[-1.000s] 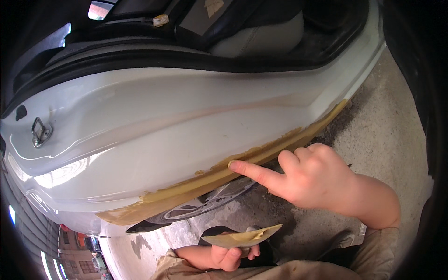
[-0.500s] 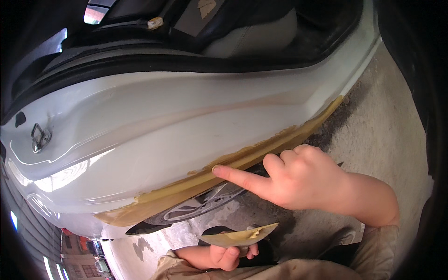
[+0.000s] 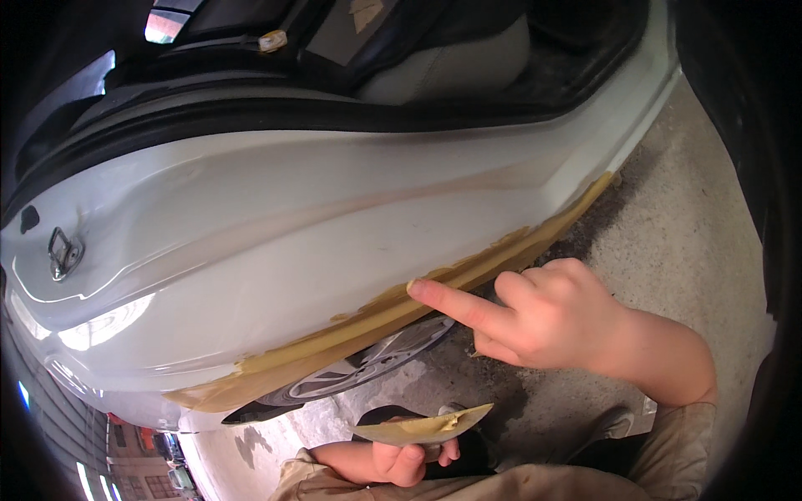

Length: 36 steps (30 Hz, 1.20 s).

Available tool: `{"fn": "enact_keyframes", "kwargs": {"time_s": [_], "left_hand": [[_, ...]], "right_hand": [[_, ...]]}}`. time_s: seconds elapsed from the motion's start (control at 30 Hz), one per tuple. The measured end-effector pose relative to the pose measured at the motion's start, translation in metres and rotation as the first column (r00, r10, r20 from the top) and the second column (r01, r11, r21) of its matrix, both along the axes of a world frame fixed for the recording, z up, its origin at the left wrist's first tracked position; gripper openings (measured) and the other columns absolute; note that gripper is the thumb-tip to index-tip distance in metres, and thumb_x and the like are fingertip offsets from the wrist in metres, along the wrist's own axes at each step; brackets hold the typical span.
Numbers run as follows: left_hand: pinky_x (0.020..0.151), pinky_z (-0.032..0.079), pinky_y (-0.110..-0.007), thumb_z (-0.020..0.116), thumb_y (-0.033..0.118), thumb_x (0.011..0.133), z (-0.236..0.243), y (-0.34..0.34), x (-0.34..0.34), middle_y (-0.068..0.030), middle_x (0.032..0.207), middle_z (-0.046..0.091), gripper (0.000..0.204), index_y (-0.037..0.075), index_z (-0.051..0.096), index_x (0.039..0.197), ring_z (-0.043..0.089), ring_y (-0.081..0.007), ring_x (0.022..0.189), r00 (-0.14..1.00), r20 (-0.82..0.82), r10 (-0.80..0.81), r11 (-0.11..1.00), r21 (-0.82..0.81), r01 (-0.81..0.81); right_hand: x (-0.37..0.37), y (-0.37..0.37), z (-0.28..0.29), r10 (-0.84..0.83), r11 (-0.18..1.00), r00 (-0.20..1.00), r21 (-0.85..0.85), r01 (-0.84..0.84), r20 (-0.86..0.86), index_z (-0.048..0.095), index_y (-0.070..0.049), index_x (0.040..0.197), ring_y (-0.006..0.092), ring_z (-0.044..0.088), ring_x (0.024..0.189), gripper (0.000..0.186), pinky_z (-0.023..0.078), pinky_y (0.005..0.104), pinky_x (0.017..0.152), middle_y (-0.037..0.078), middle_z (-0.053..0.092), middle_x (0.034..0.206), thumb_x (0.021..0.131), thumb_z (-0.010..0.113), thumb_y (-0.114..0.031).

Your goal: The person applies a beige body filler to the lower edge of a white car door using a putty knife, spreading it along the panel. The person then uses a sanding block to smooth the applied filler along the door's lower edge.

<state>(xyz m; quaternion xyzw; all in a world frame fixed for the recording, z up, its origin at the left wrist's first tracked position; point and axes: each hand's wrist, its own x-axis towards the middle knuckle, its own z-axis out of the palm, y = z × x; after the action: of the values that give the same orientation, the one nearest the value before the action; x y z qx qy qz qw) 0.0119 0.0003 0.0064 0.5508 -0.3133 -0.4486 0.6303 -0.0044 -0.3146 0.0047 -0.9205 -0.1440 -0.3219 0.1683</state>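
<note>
My right hand (image 3: pixel 543 317) reaches to the white car body (image 3: pixel 334 217), index finger extended with its tip on a band of yellow putty (image 3: pixel 535 238) along the lower edge. Its other fingers are curled, with nothing visible held. Lower down, my left hand (image 3: pixel 405 457) grips a thin, flat spreader (image 3: pixel 423 427) with a lump of yellow putty on it; part of that hand is hidden beneath it.
Above lie the car's door opening, with a black seal (image 3: pixel 326 113) and grey seat (image 3: pixel 443 63). A metal latch loop (image 3: pixel 65 252) is at left. A wheel (image 3: pixel 368 359) sits below the body, over stained concrete (image 3: pixel 685 217). Parked vehicles appear at lower left.
My right fingertip slid left along the putty band, then back to the right, ending slightly higher than at first. My left hand and the spreader moved slightly left.
</note>
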Motion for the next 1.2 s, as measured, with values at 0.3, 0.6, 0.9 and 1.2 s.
{"fn": "enact_keyframes", "kwargs": {"time_s": [0.3,0.6,0.9,1.2], "left_hand": [[0.071,0.054,-0.032,0.048,0.046,0.111,0.009,-0.002,0.006,-0.0171,0.097,0.069,0.06,-0.013,0.062,0.118,0.065,-0.0203,0.077,0.996,-0.002,-0.084,0.977,0.194,0.083],[0.066,0.056,-0.032,0.046,0.045,0.112,0.015,-0.017,0.012,-0.0164,0.092,0.071,0.061,-0.014,0.063,0.114,0.067,-0.0207,0.072,0.99,0.096,-0.107,0.983,0.159,0.091],[0.067,0.055,-0.032,0.045,0.045,0.111,0.007,-0.022,0.004,-0.0158,0.093,0.07,0.061,-0.012,0.064,0.112,0.067,-0.0207,0.073,0.992,0.111,-0.061,0.991,0.125,0.047],[0.066,0.056,-0.031,0.044,0.047,0.111,0.019,-0.02,0.008,-0.0155,0.093,0.07,0.062,-0.012,0.065,0.111,0.068,-0.0205,0.073,0.99,0.056,-0.13,0.981,0.155,0.12]], "right_hand": [[0.0,0.007,-0.012,0.015,0.986,0.993,0.165,0.004,-0.113,0.06,-0.024,0.153,0.0131,0.047,0.039,0.085,0.047,0.0315,0.039,-0.003,0.038,0.053,0.07,0.078,-0.019],[-0.005,-0.004,-0.032,0.012,0.977,0.989,0.213,0.019,-0.147,0.056,-0.022,0.155,0.0162,0.051,0.04,0.084,0.051,0.0332,0.042,-0.001,0.045,0.052,0.073,0.077,-0.018],[-0.008,-0.008,-0.044,0.008,0.966,0.988,0.257,0.032,-0.155,0.058,-0.018,0.153,0.0169,0.056,0.042,0.082,0.051,0.0341,0.042,-0.001,0.051,0.053,0.073,0.076,-0.016],[-0.012,-0.016,-0.044,-0.058,0.972,0.992,0.22,0.081,-0.11,0.051,-0.015,0.158,0.0177,0.058,0.042,0.087,0.053,0.0353,0.043,0.0,0.056,0.054,0.074,0.074,-0.018]]}}
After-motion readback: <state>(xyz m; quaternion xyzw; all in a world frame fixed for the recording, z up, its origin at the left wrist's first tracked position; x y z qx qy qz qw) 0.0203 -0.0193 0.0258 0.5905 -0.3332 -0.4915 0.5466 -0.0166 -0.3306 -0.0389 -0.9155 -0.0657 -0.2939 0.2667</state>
